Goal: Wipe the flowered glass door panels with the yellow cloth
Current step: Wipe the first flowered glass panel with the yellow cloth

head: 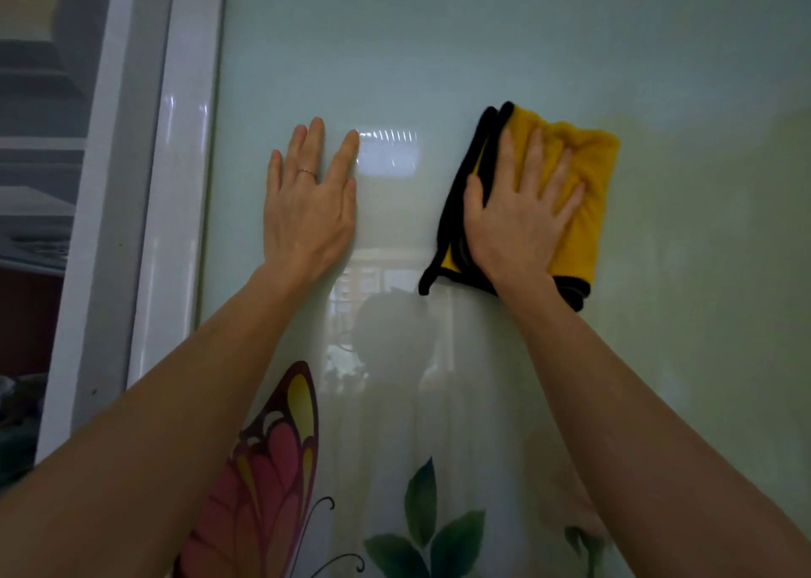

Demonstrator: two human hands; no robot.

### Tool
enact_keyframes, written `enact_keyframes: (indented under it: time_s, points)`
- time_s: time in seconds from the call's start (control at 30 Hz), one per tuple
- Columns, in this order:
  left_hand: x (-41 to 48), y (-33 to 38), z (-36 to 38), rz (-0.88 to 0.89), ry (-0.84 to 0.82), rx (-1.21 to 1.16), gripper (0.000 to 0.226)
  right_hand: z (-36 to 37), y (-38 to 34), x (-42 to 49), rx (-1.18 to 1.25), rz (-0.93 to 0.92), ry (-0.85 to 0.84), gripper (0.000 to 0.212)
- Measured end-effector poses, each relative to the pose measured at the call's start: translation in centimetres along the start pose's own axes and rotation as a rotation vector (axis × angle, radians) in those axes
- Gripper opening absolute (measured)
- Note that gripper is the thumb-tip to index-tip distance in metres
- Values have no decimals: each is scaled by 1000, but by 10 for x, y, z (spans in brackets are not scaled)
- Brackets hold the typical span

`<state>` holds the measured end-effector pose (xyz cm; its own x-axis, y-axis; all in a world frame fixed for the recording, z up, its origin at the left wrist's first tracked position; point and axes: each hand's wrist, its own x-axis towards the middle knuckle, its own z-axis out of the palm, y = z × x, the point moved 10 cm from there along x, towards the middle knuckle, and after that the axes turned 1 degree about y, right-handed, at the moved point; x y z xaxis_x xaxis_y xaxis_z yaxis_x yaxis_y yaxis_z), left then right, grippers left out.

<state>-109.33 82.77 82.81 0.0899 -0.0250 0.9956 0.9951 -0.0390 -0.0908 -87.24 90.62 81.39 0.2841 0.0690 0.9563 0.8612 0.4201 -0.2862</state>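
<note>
Seen from head height, two bare forearms reach up and forward to a glossy, pale green glass door panel (504, 51) that fills most of the view.

The right hand (518, 217) lies flat on a folded yellow cloth (588, 191), pressing it against the glass with straight, slightly spread fingers. The cloth has a black trim along its left and bottom edges. It sits a little above the middle of the panel and right of centre, and its yellow surface shows above and to the right of the fingers.

The left hand (307, 209) is spread flat on the bare glass, beside the cloth but apart from it, closer to the panel's left edge. Its fingers point upward, and a thin ring (307, 173) sits on one of them.

Near the panel's bottom edge is printed decoration: a large butterfly (267, 481) in red, pink and yellow at lower left, partly covered by the left forearm, and green leaves (423, 525) to its right. The glass reflects a bright window and a dim silhouette between the two arms.

A white door frame (175, 204) runs along the panel's left edge. Beyond it, at far left, a dim room shows, too blurred to make out.
</note>
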Motion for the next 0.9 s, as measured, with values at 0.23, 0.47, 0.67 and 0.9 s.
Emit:
enact_keyframes:
  time_s: [0.23,0.47,0.67,0.9]
  points:
    - [1,-1,1,26,-8,-51,51,-2,-60,-80,2,-183,115,61]
    - [1,-1,-3,27,8,-67,49,-6,-40,-32,57,-218,139,60]
    - [1,-3,-2,30,3,-100,49,-10,14,-68,-42,7,211,57]
    - [-4,-4,-2,93,-28,-118,49,-4,-76,-140,27,-289,69,60]
